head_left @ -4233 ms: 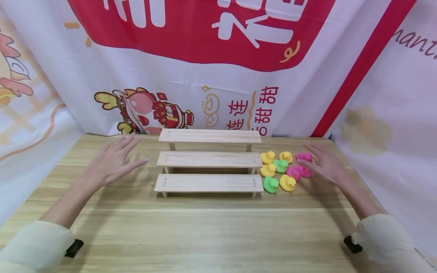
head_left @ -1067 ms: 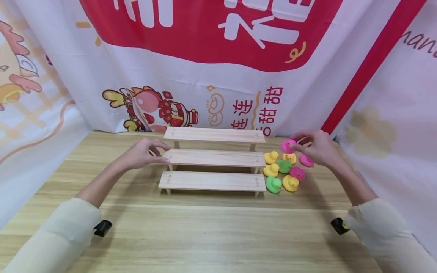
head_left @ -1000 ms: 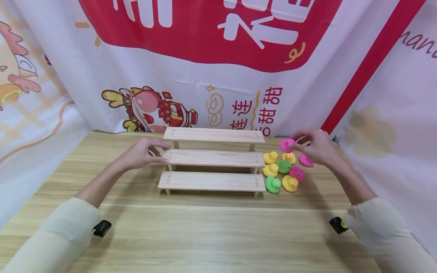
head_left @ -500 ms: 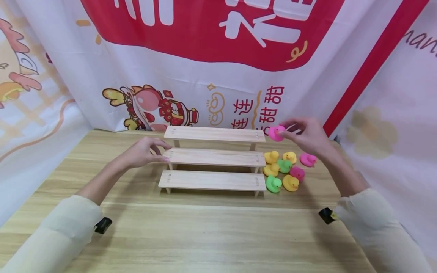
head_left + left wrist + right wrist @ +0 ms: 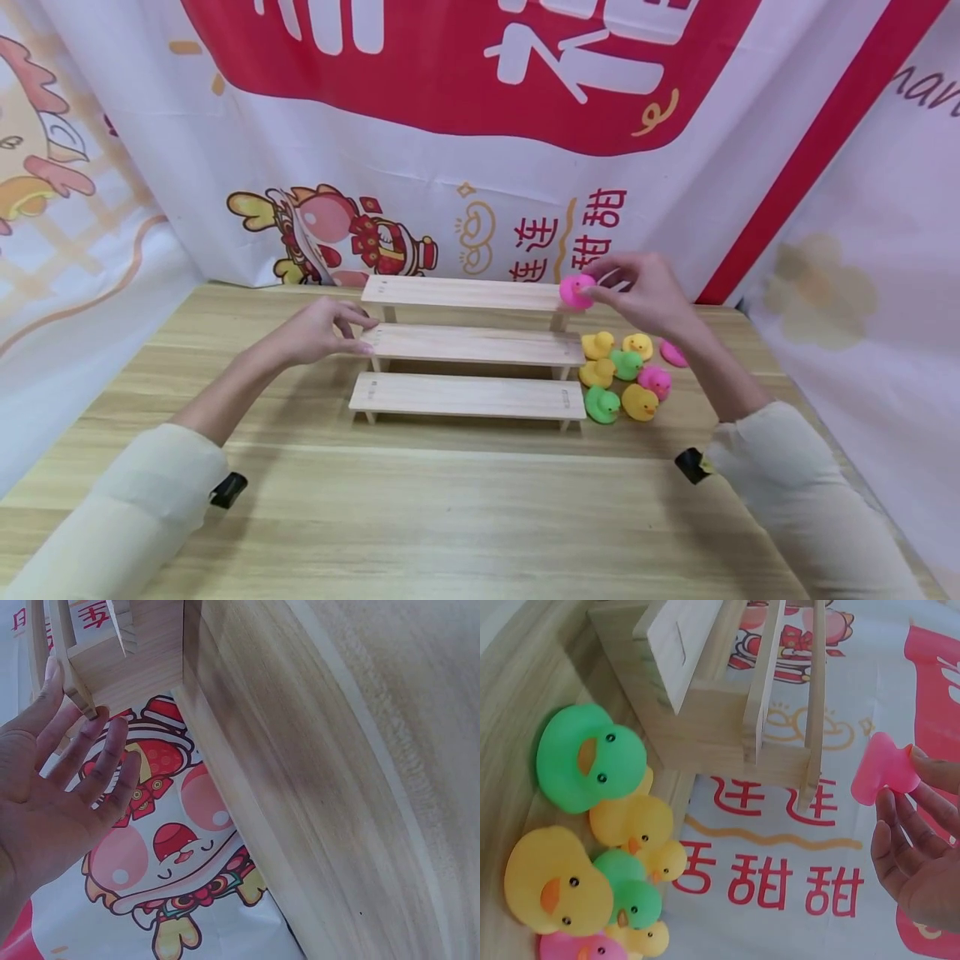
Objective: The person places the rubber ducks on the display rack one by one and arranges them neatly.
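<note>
My right hand (image 5: 641, 293) pinches a pink rubber duck (image 5: 577, 292) between thumb and fingers, by the right end of the top board of a three-step wooden shelf (image 5: 472, 343). In the right wrist view that duck (image 5: 879, 769) hangs above the top board, with a gap between them. At the other side, my left hand (image 5: 317, 332) grips the left end of the middle board. Seen from the left wrist, its thumb and index finger lie on either face of the board end (image 5: 78, 691), and the other fingers (image 5: 112, 769) are loosely spread.
Several more rubber ducks sit close together right of the shelf: yellow (image 5: 640, 402), green (image 5: 603, 405) and pink (image 5: 656, 382). One pink duck (image 5: 673, 353) is partly hidden by the right forearm. A printed cloth (image 5: 420, 158) hangs behind the wooden table (image 5: 420, 517).
The right hand has picked up a pink duck from the group and carried it left and up to the top board. My left hand has come to the middle board and stayed there.
</note>
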{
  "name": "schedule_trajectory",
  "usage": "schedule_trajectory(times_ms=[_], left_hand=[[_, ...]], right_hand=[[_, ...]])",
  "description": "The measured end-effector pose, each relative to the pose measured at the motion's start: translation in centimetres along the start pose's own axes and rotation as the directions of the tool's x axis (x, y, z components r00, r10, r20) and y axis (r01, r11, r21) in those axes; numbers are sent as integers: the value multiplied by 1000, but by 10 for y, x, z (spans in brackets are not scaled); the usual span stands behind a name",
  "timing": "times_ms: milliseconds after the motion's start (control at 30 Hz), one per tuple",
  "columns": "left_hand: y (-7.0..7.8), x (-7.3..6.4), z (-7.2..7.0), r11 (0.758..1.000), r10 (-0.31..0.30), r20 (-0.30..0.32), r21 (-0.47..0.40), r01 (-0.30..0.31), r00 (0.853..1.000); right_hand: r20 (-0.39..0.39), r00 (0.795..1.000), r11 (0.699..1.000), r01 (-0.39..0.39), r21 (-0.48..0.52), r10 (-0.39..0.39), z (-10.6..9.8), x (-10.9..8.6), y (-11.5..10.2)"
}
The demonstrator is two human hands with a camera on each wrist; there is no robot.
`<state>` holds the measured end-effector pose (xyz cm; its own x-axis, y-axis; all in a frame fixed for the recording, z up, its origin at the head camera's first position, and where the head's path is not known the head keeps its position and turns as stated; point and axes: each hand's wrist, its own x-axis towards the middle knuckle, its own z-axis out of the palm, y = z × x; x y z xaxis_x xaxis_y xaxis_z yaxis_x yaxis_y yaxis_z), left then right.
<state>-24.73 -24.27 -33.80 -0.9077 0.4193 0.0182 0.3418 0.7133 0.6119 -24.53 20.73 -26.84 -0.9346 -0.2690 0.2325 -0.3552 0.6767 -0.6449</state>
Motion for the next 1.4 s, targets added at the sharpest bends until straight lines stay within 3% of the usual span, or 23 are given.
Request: schedule_trajectory(times_ms=[367,667,967,1233,1400], left_hand=[[3,-1,0,1000,17,8,13,-17,1000],[1,1,-1,1000,6,-11,0,-6,1000],[3,1,0,998,32,8,51,-32,999],[2,1,0,1000,10,5,28,-10,1000],[2,1,0,999,15,-5,28,-15,1000]], right_hand=[[37,998,998,49,32,-50,16,15,-11],[42,985,985,163,59,-165,30,28,-22],[69,981,980,175,93,-182,47,39,-35],[102,969,970,215,111,-227,62,49,-46],[123,970,974,196,114,-209,71,54,-53]])
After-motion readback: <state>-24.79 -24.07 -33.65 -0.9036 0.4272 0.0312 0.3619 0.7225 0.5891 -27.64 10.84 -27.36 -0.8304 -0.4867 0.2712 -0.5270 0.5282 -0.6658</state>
